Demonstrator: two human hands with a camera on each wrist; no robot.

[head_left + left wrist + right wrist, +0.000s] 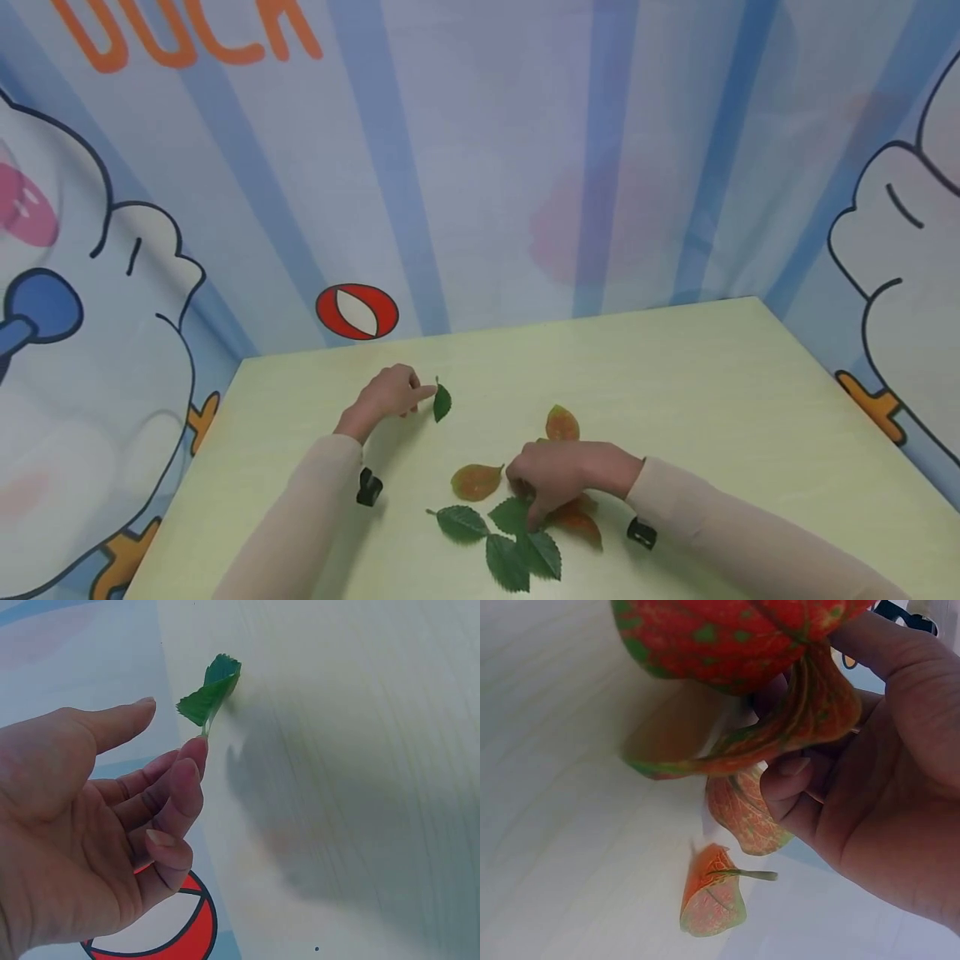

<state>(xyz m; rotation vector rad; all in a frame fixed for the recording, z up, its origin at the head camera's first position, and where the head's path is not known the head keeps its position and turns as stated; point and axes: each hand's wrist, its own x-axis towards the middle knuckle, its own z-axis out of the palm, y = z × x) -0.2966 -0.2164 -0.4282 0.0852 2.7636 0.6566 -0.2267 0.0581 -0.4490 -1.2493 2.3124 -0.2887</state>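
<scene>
A small green serrated leaf [442,402] lies at the far left of the table. My left hand [388,392] touches its stem end with the extended index fingertip; in the left wrist view the thumb stands apart from that leaf [210,694]. My right hand [558,471] reaches down among the other leaves, its thumb over a green leaf [510,516]. Close to the right wrist camera, a red leaf with green spots [727,637] and a curled orange leaf [810,720] hide the right fingertips. Whether they pinch anything cannot be seen.
Several green leaves [507,562] lie near the table's front. An orange-green leaf [477,482] is left of the right hand, another [562,423] behind it, and a reddish one [579,527] beneath its wrist side. A printed backdrop [495,167] borders the pale table [675,375].
</scene>
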